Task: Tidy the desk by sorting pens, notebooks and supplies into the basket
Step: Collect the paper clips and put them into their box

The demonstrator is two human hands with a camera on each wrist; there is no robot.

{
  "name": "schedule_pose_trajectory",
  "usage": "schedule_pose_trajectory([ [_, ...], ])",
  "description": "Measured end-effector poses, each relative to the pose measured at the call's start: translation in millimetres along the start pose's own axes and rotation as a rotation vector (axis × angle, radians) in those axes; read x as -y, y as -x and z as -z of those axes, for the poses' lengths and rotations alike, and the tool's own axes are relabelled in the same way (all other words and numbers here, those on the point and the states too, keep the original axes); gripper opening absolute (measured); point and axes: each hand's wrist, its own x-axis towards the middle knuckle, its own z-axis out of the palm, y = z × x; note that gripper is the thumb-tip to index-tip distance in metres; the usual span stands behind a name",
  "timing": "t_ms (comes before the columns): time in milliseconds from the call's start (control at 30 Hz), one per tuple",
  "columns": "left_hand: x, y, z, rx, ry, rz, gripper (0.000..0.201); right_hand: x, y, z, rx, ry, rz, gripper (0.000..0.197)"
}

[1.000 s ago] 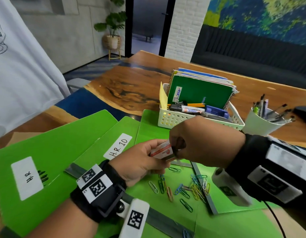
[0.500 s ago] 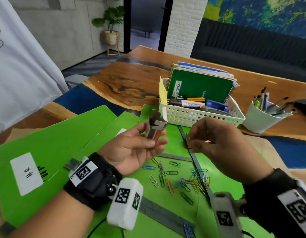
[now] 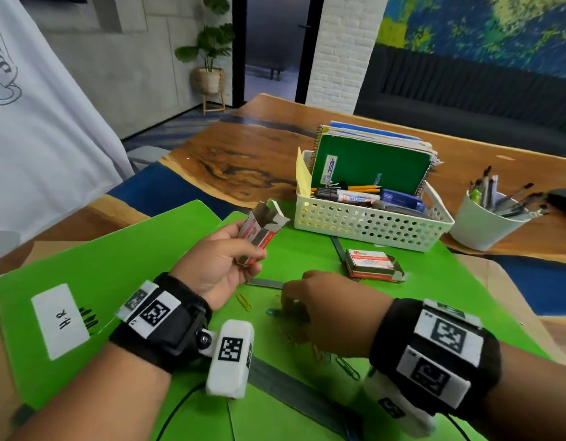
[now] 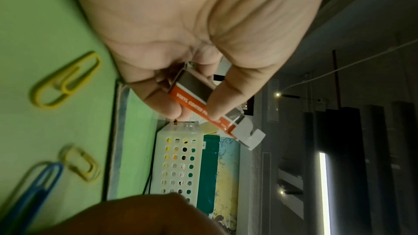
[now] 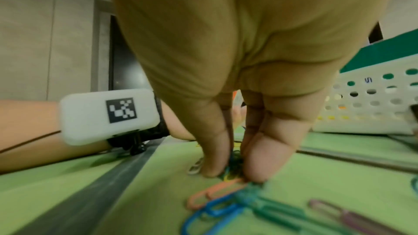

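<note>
My left hand (image 3: 248, 249) holds a small orange and white paper clip box (image 3: 261, 232) above the green folders, its top flaps open; the left wrist view shows thumb and fingers pinching the box (image 4: 199, 99). My right hand (image 3: 288, 308) is down on the folder. Its fingertips (image 5: 212, 165) pinch a small bunch of coloured paper clips (image 5: 233, 165). More paper clips (image 3: 346, 367) lie scattered round that hand. The white perforated basket (image 3: 370, 224) stands behind, holding notebooks (image 3: 370, 167), markers and pencils.
A second orange box (image 3: 372, 268) lies on the folder in front of the basket. A white cup of pens (image 3: 485, 224) stands at the right. Green folders (image 3: 100, 281) and grey rulers (image 3: 294, 386) cover the near desk. A person in a white shirt (image 3: 36, 138) stands at the left.
My right hand left the box and dropped to the paper clips on the folder. My left hand raised the box and turned it open end up.
</note>
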Motion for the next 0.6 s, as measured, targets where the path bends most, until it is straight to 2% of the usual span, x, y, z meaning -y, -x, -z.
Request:
schedule_pose_trajectory([
  [33,0,0,-1,-0.006,0.009,0.012,0.056,1,0,-3,-0.003,-0.028,0.014,0.02],
  [133,1,1,-8,0.052,0.031,0.058,0.051,-1,2,-9,-0.001,-0.12,0.028,0.019],
  [233,8,4,-15,0.127,0.021,0.111,0.058,-14,8,-5,-0.036,-0.26,0.024,0.019],
  [367,20,6,-22,0.192,0.005,0.131,0.06,-36,31,15,-0.285,-0.537,-0.027,0.021],
  [500,30,9,-30,0.274,-0.079,0.166,0.061,-37,48,39,-0.626,-0.979,0.042,0.018],
  [600,32,12,-35,0.316,-0.125,0.17,0.057,-31,41,39,-0.723,-1.026,0.047,0.015],
])
